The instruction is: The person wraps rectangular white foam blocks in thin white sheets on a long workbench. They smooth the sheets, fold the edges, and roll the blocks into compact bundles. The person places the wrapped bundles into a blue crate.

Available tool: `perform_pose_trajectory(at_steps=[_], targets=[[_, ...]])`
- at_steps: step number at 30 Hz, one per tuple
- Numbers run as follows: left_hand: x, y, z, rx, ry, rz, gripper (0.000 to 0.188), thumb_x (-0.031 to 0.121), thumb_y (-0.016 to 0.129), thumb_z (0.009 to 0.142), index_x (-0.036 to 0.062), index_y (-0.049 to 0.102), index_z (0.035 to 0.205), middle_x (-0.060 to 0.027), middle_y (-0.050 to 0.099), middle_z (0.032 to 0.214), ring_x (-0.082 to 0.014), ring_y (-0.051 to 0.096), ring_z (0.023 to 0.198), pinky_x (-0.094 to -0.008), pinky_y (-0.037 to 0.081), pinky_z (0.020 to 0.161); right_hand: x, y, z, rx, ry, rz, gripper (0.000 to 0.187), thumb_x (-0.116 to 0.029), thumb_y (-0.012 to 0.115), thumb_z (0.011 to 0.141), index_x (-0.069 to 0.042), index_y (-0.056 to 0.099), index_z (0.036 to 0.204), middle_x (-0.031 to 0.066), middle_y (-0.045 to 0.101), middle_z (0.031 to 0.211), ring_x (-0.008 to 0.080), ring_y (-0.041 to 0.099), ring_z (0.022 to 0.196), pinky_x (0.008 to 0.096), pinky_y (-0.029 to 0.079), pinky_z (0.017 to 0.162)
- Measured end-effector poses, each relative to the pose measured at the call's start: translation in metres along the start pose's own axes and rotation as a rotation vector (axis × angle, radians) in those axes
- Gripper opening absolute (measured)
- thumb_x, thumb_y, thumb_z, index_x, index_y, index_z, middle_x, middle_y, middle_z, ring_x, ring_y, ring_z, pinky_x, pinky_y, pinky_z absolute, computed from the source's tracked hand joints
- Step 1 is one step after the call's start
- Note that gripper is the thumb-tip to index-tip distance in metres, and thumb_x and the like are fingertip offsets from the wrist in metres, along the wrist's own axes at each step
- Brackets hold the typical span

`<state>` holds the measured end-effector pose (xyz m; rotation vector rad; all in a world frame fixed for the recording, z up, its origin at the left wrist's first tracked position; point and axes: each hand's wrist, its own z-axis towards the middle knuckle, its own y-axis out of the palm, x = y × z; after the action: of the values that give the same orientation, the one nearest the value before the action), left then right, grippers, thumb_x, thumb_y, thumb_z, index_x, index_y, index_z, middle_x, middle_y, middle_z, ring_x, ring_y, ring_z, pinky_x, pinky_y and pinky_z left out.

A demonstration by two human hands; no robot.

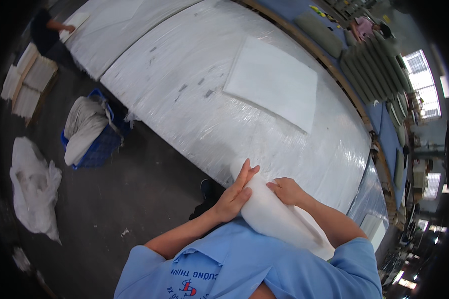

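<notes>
Partly hidden from me, one white sheet (272, 214) is at the table's (179, 119) near edge; left hand (234, 197) straight-fingered against it, grip unclear, right hand (287, 191) pinching it. One pad (274, 82) lies on the table.

A plastic-covered worktable (174, 114) and stacked cushions (376, 70) show a workshop.

Dark floor (149, 189) surrounds a film-wrapped white table (174, 112); bright gridded windows (423, 79) stand right, small lights (406, 283) lower right.
</notes>
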<state>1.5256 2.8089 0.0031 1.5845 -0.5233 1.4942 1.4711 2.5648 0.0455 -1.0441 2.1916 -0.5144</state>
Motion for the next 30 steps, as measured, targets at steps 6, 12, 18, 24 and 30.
perform_pose_trajectory(at_steps=[6,12,18,24,30], targets=[[0.018,0.008,-0.006,0.083,0.059,0.116,0.079,0.027,0.048,0.108,-0.0013,0.002,0.166,-0.0269,0.025,0.169,-0.0386,0.022,0.158,-0.0448,0.015,0.128,-0.031,-0.016,-0.001,0.298,-0.134,0.385,0.032,-0.029,0.058,0.106,0.002,0.066,0.102,0.0184,0.069,0.087,0.0356,0.064,0.08,0.0446,0.05,0.077],[0.066,0.015,0.005,-0.089,-0.012,0.489,0.077,0.023,0.062,0.1,-0.0036,0.026,0.162,-0.026,0.038,0.163,-0.0415,0.03,0.154,-0.0457,0.02,0.127,0.007,0.016,-0.04,0.202,-0.227,0.345,0.031,-0.032,0.059,0.106,-0.003,0.067,0.114,0.018,0.065,0.116,0.0265,0.063,0.103,0.0396,0.05,0.09],[0.065,0.016,0.041,-0.336,-0.296,0.573,0.071,0.021,0.061,0.099,-0.0012,0.033,0.161,-0.0256,0.045,0.158,-0.039,0.035,0.152,-0.0447,0.026,0.125,0.021,0.019,-0.089,0.197,-0.233,0.359,0.032,-0.035,0.06,0.105,-0.005,0.067,0.113,0.0221,0.068,0.106,0.0322,0.066,0.094,0.0432,0.051,0.085],[0.054,0.014,0.06,-0.335,-0.431,0.516,0.06,0.027,0.047,0.111,-0.0005,0.03,0.162,-0.0239,0.043,0.161,-0.0327,0.036,0.152,-0.0413,0.028,0.124,-0.027,-0.017,-0.092,0.071,-0.2,0.376,0.033,-0.036,0.058,0.106,-0.003,0.066,0.104,0.0185,0.069,0.087,0.0335,0.067,0.082,0.0445,0.051,0.078],[0.022,0.006,0.038,0.394,-0.268,-0.066,0.061,0.035,0.041,0.113,-0.003,0.033,0.16,-0.0178,0.04,0.163,-0.0279,0.037,0.151,-0.0395,0.023,0.127,-0.041,-0.005,-0.066,0.033,-0.305,0.179,0.047,-0.044,0.052,0.107,-0.001,0.066,0.094,0.0221,0.068,0.086,0.0401,0.065,0.082,0.0472,0.05,0.079]])
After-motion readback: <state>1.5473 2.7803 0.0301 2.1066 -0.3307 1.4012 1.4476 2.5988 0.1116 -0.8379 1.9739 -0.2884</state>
